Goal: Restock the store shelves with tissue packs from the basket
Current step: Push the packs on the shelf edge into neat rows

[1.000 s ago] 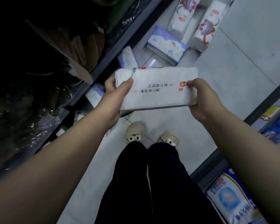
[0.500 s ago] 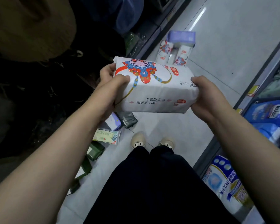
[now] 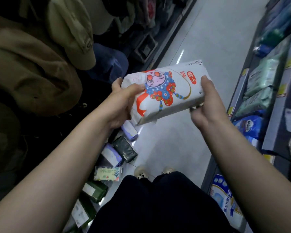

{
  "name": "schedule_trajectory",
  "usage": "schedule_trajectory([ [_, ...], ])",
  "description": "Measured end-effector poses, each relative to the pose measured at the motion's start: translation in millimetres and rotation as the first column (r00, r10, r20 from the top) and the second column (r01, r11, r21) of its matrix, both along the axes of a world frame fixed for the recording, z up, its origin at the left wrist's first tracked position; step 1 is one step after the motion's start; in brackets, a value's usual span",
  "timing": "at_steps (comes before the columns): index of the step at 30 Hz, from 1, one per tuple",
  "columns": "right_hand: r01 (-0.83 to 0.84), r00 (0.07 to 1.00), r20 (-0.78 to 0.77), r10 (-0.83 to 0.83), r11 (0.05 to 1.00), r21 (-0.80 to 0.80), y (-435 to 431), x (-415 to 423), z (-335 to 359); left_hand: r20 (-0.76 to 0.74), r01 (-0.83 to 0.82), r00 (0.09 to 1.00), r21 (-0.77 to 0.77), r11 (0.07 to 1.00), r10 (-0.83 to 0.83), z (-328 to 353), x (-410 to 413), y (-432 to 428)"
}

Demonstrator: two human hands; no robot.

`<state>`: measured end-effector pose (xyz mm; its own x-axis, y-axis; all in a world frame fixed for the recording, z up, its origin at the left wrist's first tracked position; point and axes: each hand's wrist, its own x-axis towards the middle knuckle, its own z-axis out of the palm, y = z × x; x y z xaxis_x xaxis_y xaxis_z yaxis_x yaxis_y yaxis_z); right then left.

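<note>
Left hand [image 3: 122,105] gripped the left end of the tissue pack [image 3: 165,91], thumb across the printed top face, fingers wrapped round behind. Right hand [image 3: 207,106] clamped the right end, thumb up the end face, fingertips curled under the bottom edge, slightly blurred. Pack was in mid-air over the aisle floor [image 3: 208,39], touching nothing but the hands, tilted with its right end higher and the red-and-blue figure print facing up. Two-end grip made sense: soft film-wrapped block, likely to sag or slip if pinched by one corner. Print-up looked like an orientation check before facing it out, my guess. Shelves [image 3: 274,148] on the right carried similar stock: pale green packs [image 3: 262,76] higher up, blue pack [image 3: 249,125] below, white-and-blue pack [image 3: 225,204] lowest. Probable target was that side; couldn't read a free slot from this angle. Left side held clothing: olive garment [image 3: 32,73], tan cap [image 3: 71,31]. Loose on the floor by the left rack: purple pack [image 3: 111,156], dark pack [image 3: 125,149], green-and-white pack [image 3: 107,173]. Basket not in view. Judged step: pack in hand, placement not yet begun. Next move would need a turn right and one end freed to slide it in; risk was nudging neighbouring packs off the shelf lip.
</note>
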<state>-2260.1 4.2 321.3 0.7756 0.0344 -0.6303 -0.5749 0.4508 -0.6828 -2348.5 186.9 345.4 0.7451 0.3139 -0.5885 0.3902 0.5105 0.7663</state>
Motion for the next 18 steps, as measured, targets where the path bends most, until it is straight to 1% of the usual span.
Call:
schedule_trajectory([
  [1, -0.035, 0.998, -0.046, 0.040, 0.994, 0.101, 7, -6, 8, -0.001, -0.004, 1.000, 0.000, 1.000, 0.004, 8, 5, -14],
  [2, -0.113, 0.991, -0.049, 0.122, 0.980, 0.165, 14, -14, 12, 0.001, -0.006, 1.000, -0.005, 1.000, 0.006, 14, 11, -29],
  [3, -0.182, 0.981, -0.029, 0.190, 0.966, 0.184, 20, -22, 15, 0.001, -0.008, 1.000, -0.009, 1.000, 0.008, 18, 16, -43],
  [5, -0.241, 0.970, 0.012, 0.242, 0.956, 0.167, 19, -29, 16, 0.002, 0.031, 1.000, 0.000, 1.000, -0.031, 23, 20, -60],
  [6, -0.246, 0.969, 0.027, 0.245, 0.954, 0.171, 13, -25, 19, -0.004, 0.104, 0.995, 0.015, 0.994, -0.104, 26, 21, -62],
  [7, -0.261, 0.965, 0.046, 0.257, 0.948, 0.184, 3, -19, 22, -0.021, 0.243, 0.970, 0.036, 0.969, -0.242, 30, 22, -60],
  [8, -0.285, 0.958, 0.068, 0.277, 0.943, 0.172, -10, -11, 28, -0.060, 0.428, 0.904, 0.074, 0.901, -0.424, 33, 22, -55],
  [9, -0.324, 0.945, 0.089, 0.314, 0.935, 0.146, -25, -1, 34, -0.111, 0.604, 0.796, 0.096, 0.791, -0.594, 37, 22, -50],
  [10, -0.387, 0.920, 0.111, 0.375, 0.916, 0.109, -41, 9, 42, -0.166, 0.698, 0.715, 0.100, 0.709, -0.679, 36, 26, -42],
  [11, -0.465, 0.882, 0.126, 0.454, 0.881, 0.084, -58, 17, 51, -0.205, 0.717, 0.694, 0.107, 0.689, -0.691, 38, 34, -37],
  [12, -0.532, 0.844, 0.131, 0.520, 0.843, 0.078, -75, 26, 59, -0.204, 0.693, 0.718, 0.117, 0.711, -0.666, 42, 45, -33],
  [14, -0.632, 0.773, 0.123, 0.622, 0.772, 0.063, -102, 40, 73, -0.139, 0.578, 0.815, 0.136, 0.804, -0.562, 54, 73, -29],
  [15, -0.676, 0.734, 0.119, 0.668, 0.735, 0.047, -113, 47, 80, -0.120, 0.529, 0.848, 0.132, 0.838, -0.516, 62, 87, -30],
  [16, -0.716, 0.695, 0.118, 0.709, 0.697, 0.029, -120, 52, 87, -0.095, 0.512, 0.859, 0.126, 0.850, -0.503, 67, 101, -30],
  [18, -0.774, 0.630, 0.086, 0.772, 0.633, -0.001, -131, 63, 99, -0.056, 0.573, 0.819, 0.104, 0.813, -0.570, 70, 122, -32],
])
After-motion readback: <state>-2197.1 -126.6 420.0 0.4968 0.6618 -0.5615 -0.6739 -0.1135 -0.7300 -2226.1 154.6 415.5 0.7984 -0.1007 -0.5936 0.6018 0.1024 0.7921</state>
